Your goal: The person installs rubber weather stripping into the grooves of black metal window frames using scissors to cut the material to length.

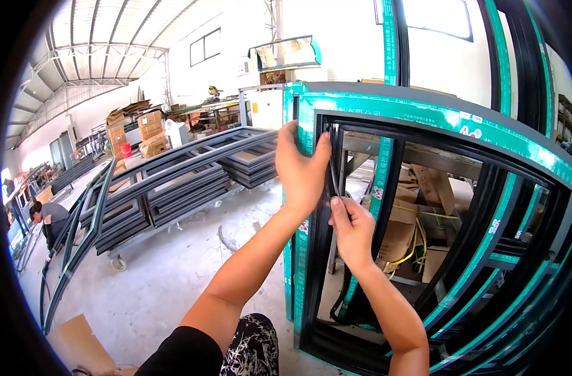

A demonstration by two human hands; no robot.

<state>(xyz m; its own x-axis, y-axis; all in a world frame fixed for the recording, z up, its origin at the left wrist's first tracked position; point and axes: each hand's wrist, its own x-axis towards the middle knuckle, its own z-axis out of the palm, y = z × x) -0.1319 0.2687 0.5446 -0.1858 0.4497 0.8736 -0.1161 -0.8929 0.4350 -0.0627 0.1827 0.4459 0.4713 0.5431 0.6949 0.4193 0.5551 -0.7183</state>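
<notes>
A window frame, dark and covered with green protective film, stands upright in front of me on the right. My left hand is closed round its left upright near the top corner. The fingers wrap the outer edge and the thumb presses on the inner edge. A thin black strip, perhaps a rubber seal, runs down along the inside of that upright. Below the left thumb, my right hand pinches this strip between thumb and fingers. Its other fingers curl in, partly hidden.
More green-filmed frames lean behind this one. Through the opening show cardboard and yellow strapping. Left of me, grey frames lie stacked on a wheeled cart. A person crouches at the far left by long dark profiles.
</notes>
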